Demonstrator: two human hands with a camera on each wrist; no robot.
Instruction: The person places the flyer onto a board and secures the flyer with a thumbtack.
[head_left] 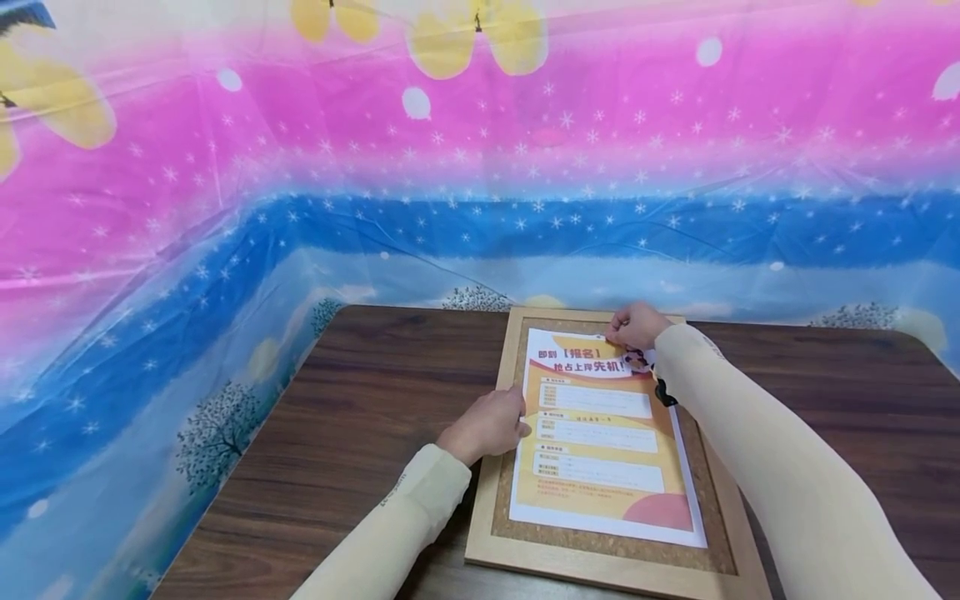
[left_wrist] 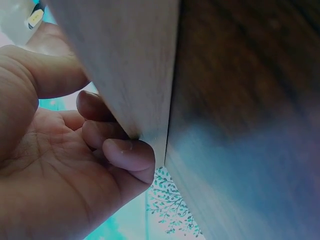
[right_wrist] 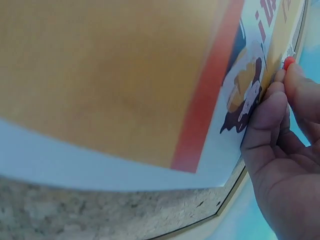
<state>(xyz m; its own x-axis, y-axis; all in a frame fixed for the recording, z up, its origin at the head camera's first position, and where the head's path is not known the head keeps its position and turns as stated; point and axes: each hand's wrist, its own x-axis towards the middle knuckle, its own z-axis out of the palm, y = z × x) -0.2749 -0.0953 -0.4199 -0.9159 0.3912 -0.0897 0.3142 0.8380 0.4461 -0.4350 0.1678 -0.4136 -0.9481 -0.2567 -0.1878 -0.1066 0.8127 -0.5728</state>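
A printed poster [head_left: 592, 467] in yellow, white and red lies on a cork board [head_left: 720, 533] with a pale wooden frame [head_left: 483, 533]. My right hand [head_left: 636, 325] is at the poster's top edge, pinching a small red push pin [right_wrist: 289, 62] between its fingertips. The pin's point is hidden. On the board's left side, my left hand [head_left: 491, 423] reaches over the frame and touches the poster's left edge. In the left wrist view its curled fingers [left_wrist: 129, 154] rest against the wood. Whether they hold the paper's edge is hidden.
The board lies on a dark brown wooden table [head_left: 352, 375], close to its back edge. Behind and to the left hangs a pink and blue printed cloth [head_left: 465, 225] with snowflakes and trees. My right forearm in a cream sleeve [head_left: 795, 467] crosses the board's right edge.
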